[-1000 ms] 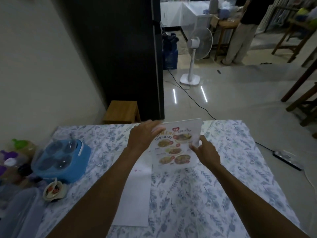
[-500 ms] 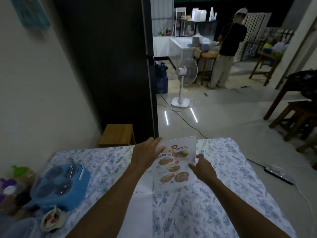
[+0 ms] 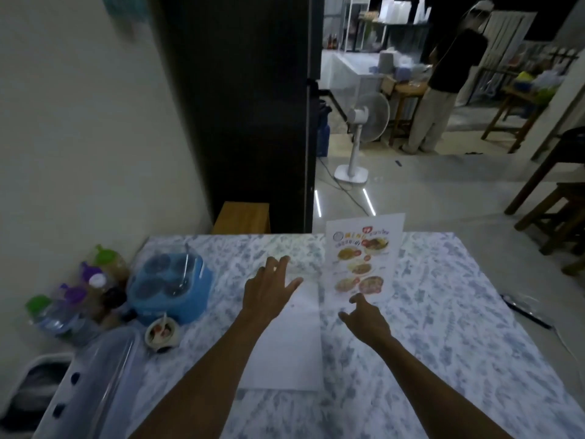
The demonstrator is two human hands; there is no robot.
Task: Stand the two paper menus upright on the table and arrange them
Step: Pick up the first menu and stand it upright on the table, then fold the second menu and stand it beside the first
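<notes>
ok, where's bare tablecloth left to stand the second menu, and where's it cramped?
Free: the cloth right of the standing menu out to the table edge, and the near strip below the flat white sheet. The far strip left of the menu, beyond the left hand, is also bare. Crowded: the left edge, with blue caddy, bottles, small bowl and plastic box.

printed menu (image 3: 364, 258): stood upright on the counter (image 3: 459, 312)
left hand (image 3: 269, 291): spread above blank menu (image 3: 285, 350)
right hand (image 3: 367, 321): held open near printed menu
</notes>
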